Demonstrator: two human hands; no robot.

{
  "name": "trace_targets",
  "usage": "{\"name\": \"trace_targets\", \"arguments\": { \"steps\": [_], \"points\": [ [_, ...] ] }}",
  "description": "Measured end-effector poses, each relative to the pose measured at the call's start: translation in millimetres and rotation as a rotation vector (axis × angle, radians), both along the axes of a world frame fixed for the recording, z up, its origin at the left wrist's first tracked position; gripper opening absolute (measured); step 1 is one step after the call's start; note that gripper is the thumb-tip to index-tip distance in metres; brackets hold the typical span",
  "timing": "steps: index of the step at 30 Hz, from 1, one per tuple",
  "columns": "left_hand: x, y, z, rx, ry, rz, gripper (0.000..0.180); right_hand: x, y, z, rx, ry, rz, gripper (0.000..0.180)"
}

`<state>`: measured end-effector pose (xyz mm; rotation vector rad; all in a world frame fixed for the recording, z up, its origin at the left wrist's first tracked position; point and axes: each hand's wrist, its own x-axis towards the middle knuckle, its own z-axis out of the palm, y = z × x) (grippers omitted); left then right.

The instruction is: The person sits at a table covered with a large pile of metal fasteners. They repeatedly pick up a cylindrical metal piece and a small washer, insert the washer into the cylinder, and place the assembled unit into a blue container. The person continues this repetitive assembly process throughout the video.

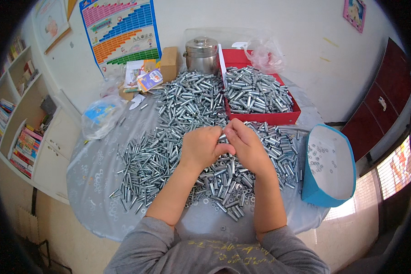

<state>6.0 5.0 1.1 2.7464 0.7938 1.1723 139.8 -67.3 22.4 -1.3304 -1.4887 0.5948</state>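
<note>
My two hands meet above a wide heap of shiny metal expansion bolts [155, 157]. My left hand [200, 146] is closed, its thumb pointing right, toward the other palm. Closed as well, my right hand [245, 145] has its fingertips against the left one. A short piece of a metal expansion bolt [222, 136] shows between them; the fingers cover most of it. Below the hands lie more bolts, with loose washers and nuts [246, 194] along the heap's near edge.
Behind the heap stand a red box [265, 118] full of bolts and a steel pot [202, 52]. A blue fabric bin [326, 194] at right holds some washers. Plastic bags [102, 116], cards and a cardboard box [169, 65] sit at the far left of the cloth-covered table [93, 182].
</note>
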Motion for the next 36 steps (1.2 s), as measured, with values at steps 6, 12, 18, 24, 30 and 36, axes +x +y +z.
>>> {"name": "trace_targets", "arguments": {
  "steps": [6,12,18,24,30,36],
  "points": [
    [-2.8,-5.0,6.3,0.031,-0.101,-0.031,0.069,-4.7,-7.9,9.6,0.130,-0.017,0.048,0.016],
    [-1.7,-16.8,2.2,0.104,-0.051,0.043,0.073,-6.7,-16.5,18.7,-0.100,-0.295,-0.243,0.044],
    [7.7,-33.9,-4.1,0.018,0.014,0.096,0.078,-0.8,-19.4,7.9,-0.147,-0.275,-0.317,0.046],
    [5.7,-28.0,10.4,-0.157,-0.068,-0.006,0.076,4.6,-7.1,2.1,0.079,-0.072,-0.216,0.038],
    [2.3,-26.6,21.0,-0.138,-0.081,0.034,0.075,-1.8,-14.3,9.0,0.282,-0.239,-0.187,0.031],
    [-8.0,-27.1,25.1,-0.208,-0.253,0.067,0.087,-17.5,-13.9,15.1,0.350,-0.335,-0.145,0.028]
  ]
}}
